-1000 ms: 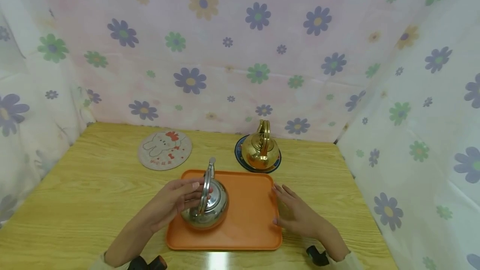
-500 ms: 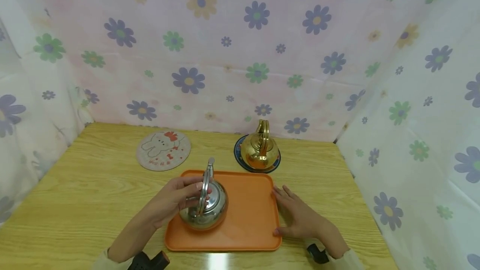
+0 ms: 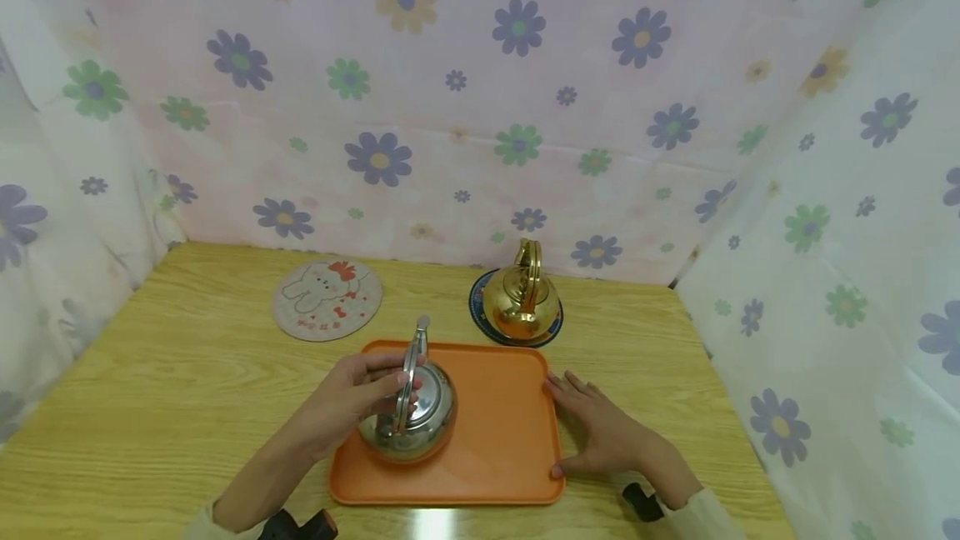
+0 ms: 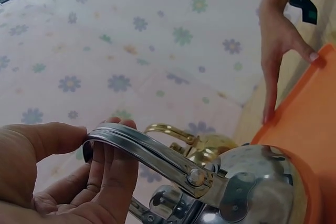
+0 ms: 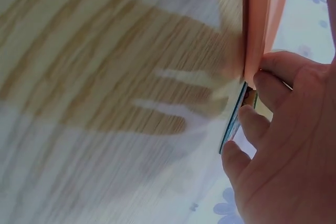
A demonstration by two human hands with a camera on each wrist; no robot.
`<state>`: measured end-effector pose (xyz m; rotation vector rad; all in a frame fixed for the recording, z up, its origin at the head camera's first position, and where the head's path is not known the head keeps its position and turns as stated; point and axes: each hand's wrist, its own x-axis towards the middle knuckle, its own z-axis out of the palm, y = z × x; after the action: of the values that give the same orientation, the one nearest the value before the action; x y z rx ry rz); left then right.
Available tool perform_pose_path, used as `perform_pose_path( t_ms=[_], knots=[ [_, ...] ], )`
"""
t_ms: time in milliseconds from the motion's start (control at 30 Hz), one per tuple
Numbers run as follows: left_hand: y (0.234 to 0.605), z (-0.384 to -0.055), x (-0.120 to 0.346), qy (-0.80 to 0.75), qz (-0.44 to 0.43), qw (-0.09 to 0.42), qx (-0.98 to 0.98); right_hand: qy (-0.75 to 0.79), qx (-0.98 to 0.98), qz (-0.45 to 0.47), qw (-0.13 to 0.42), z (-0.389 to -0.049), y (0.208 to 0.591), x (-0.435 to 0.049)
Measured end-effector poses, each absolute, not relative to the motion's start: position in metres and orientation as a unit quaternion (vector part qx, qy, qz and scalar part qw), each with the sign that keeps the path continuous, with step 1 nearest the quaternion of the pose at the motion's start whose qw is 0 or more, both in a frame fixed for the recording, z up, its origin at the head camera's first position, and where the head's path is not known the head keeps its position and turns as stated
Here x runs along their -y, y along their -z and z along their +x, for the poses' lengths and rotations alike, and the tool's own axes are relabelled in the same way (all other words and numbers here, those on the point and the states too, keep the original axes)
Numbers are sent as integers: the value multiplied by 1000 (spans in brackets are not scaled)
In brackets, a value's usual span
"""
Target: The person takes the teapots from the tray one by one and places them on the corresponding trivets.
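Observation:
A silver kettle [image 3: 411, 442] with an upright metal handle stands on the left half of an orange tray [image 3: 506, 432]. My left hand [image 3: 341, 398] holds that handle from the left. In the left wrist view, the thumb of the left hand [image 4: 79, 174] presses one side of the handle, and its fingers lie along the other side. At the tray's right edge is my right hand [image 3: 600, 436], fingers extended and spread, fingertips and thumb right at the rim. The right wrist view shows the fingers of the right hand [image 5: 299, 124] beside the tray's outer wall [image 5: 257, 19].
Behind the tray, a gold kettle [image 3: 517, 317] sits on a round blue-rimmed mat [image 3: 478, 315]. A round pale mat with a rabbit drawing [image 3: 330, 298] lies at the back left of the wooden table [image 3: 187, 340]. Flowered cloth [image 3: 450, 107] hangs around the back and sides.
My right thumb has moved down along the tray's right rim toward the front, widening the hand. The left thumb has shifted slightly on the handle. Kettles and tray stay in place.

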<state>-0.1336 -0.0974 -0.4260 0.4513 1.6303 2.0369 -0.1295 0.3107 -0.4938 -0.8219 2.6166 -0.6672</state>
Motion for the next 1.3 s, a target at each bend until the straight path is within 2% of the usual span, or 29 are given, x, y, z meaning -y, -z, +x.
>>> perform_pose_path(
  t_ms=[500, 900, 1300],
  knots=[
    [424, -130, 92, -746, 115, 237, -612, 277, -903, -283, 170, -125, 503, -321],
    [420, -129, 92, -738, 103, 216, -631, 285, -901, -276, 174, -128, 503, -318],
    [421, -131, 95, -729, 105, 216, -641, 296, -899, -270, 180, -130, 504, -315]
  ],
)
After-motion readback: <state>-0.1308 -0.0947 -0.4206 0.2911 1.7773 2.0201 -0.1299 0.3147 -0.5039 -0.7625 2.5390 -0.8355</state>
